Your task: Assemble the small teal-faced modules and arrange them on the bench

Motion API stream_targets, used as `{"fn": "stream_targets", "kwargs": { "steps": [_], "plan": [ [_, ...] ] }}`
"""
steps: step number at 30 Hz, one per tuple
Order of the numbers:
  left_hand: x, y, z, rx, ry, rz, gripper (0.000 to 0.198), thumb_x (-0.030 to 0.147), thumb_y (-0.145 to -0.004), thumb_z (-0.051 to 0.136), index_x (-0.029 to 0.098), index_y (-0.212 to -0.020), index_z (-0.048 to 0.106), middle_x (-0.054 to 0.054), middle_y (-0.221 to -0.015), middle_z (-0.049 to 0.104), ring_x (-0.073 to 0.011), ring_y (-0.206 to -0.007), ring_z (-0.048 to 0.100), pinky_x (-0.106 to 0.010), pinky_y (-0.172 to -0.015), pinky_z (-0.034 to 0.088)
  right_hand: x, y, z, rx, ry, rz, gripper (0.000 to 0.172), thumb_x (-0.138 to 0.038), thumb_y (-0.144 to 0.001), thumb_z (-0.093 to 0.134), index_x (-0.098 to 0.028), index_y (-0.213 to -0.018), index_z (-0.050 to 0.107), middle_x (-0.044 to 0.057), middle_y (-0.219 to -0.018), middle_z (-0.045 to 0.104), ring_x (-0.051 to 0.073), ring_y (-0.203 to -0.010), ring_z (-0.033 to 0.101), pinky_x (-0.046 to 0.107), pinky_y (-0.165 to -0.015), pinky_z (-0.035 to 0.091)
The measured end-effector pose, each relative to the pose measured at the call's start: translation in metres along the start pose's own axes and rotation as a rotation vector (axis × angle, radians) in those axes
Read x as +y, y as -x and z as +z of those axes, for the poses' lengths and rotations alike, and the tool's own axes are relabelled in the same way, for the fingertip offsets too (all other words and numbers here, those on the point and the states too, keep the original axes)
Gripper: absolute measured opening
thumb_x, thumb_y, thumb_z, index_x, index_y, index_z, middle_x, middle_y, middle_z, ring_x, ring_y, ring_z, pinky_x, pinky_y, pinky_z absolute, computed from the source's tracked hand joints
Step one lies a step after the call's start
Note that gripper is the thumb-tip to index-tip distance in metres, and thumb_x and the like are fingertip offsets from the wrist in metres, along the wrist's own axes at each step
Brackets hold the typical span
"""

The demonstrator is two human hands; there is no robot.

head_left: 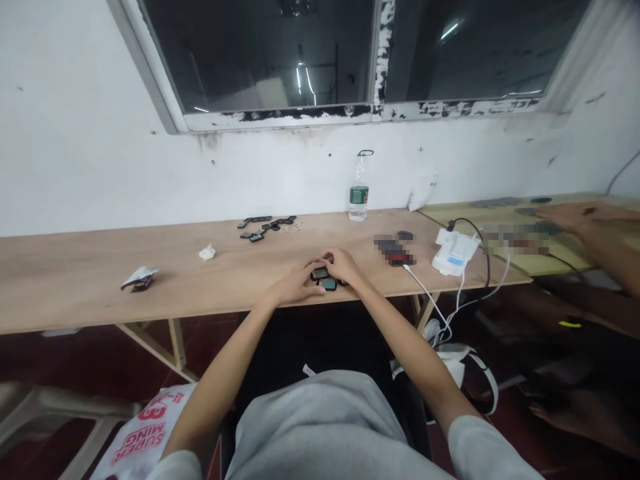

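While the left hand point(295, 283) and right hand point(343, 265) sit close together on the worktop point(90, 293), fingertips nearly meeting, small black rectangular pieces point(324, 279) lie right under them, glossy faces up. Gripped or just touched? Can't tell from here! Light, steady fingertips suit parts this small. A loose cluster of similar pieces point(265, 228) lies further back, near a water bottle point(359, 193).
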State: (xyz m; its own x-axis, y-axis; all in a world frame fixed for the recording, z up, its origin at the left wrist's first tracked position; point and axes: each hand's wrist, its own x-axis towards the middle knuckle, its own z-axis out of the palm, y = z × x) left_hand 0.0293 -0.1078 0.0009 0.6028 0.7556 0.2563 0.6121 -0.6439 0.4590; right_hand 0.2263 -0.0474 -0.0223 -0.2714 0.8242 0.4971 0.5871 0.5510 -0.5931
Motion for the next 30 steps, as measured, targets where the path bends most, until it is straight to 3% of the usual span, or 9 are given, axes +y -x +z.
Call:
{"fn": "stream_targets", "kwargs": {
  "steps": [4, 8, 12, 16, 18, 22, 30],
  "plan": [
    [-0.002, -0.002, 0.013, 0.01, -0.041, 0.0, 0.077, 0.055, -0.087, 0.069, 0.026, -0.153, 0.042, -0.015, -0.158, 0.039, -0.0336, -0.146, 0.037, -0.049, -0.12, 0.031, 0.0, -0.002, -0.007, -0.051, 0.019, -0.023, 0.022, -0.011, -0.087, 0.057, -0.02, -0.095, 0.076, 0.009, -0.095, 0.077, 0.022, -0.088, 0.071, 0.031, -0.084, 0.053],
    [-0.006, -0.006, 0.028, 0.065, -0.089, -0.039, 0.078, 0.06, -0.087, 0.067, 0.025, -0.152, 0.044, -0.016, -0.159, 0.039, -0.0368, -0.15, 0.029, -0.055, -0.121, 0.027, 0.011, -0.004, -0.031, -0.094, 0.01, -0.105, 0.024, -0.012, -0.086, 0.06, -0.02, -0.102, 0.076, 0.009, -0.113, 0.074, 0.023, -0.105, 0.068, 0.036, -0.099, 0.049],
    [-0.004, -0.007, 0.034, 0.054, -0.138, -0.11, 0.076, 0.065, -0.092, 0.057, 0.028, -0.155, 0.04, -0.015, -0.163, 0.032, -0.0391, -0.153, 0.02, -0.059, -0.121, 0.023, 0.03, -0.001, -0.063, -0.343, -0.138, -0.176, 0.027, -0.021, -0.073, 0.08, -0.022, -0.099, 0.078, 0.009, -0.119, 0.073, 0.025, -0.118, 0.063, 0.039, -0.106, 0.046],
    [-0.001, -0.009, 0.037, 0.097, -0.159, -0.094, 0.06, 0.06, -0.096, 0.053, 0.027, -0.146, 0.054, -0.012, -0.158, 0.042, -0.0363, -0.151, 0.028, -0.056, -0.122, 0.025, 0.041, 0.005, -0.08, -0.481, -0.217, -0.115, 0.044, -0.032, -0.062, 0.089, -0.025, -0.104, 0.078, 0.007, -0.12, 0.073, 0.025, -0.112, 0.067, 0.036, -0.099, 0.053],
    [-0.002, -0.01, 0.038, 0.143, -0.167, -0.09, 0.052, 0.055, -0.098, 0.053, 0.025, -0.138, 0.061, -0.011, -0.153, 0.049, -0.0345, -0.148, 0.035, -0.053, -0.122, 0.028, 0.042, 0.005, -0.079, -0.546, -0.241, -0.089, 0.048, -0.034, -0.063, 0.089, -0.026, -0.109, 0.078, 0.007, -0.124, 0.072, 0.025, -0.113, 0.067, 0.034, -0.099, 0.053],
    [-0.004, -0.011, 0.034, 0.211, -0.161, -0.087, 0.044, 0.05, -0.098, 0.053, 0.024, -0.13, 0.068, -0.011, -0.146, 0.056, -0.0329, -0.143, 0.043, -0.049, -0.12, 0.034, 0.037, 0.002, -0.067, -0.524, -0.221, -0.105, 0.043, -0.035, -0.072, 0.085, -0.028, -0.114, 0.077, 0.007, -0.135, 0.067, 0.027, -0.122, 0.063, 0.039, -0.107, 0.048],
    [-0.024, -0.004, 0.014, 0.082, -0.08, -0.129, 0.055, 0.058, -0.096, 0.054, 0.028, -0.14, 0.061, -0.008, -0.16, 0.041, -0.0318, -0.148, 0.036, -0.047, -0.122, 0.028, 0.025, 0.0, -0.045, -0.415, -0.167, -0.175, 0.038, -0.033, -0.076, 0.082, -0.026, -0.114, 0.077, 0.008, -0.13, 0.07, 0.029, -0.117, 0.067, 0.042, -0.106, 0.049]
  ]
}}
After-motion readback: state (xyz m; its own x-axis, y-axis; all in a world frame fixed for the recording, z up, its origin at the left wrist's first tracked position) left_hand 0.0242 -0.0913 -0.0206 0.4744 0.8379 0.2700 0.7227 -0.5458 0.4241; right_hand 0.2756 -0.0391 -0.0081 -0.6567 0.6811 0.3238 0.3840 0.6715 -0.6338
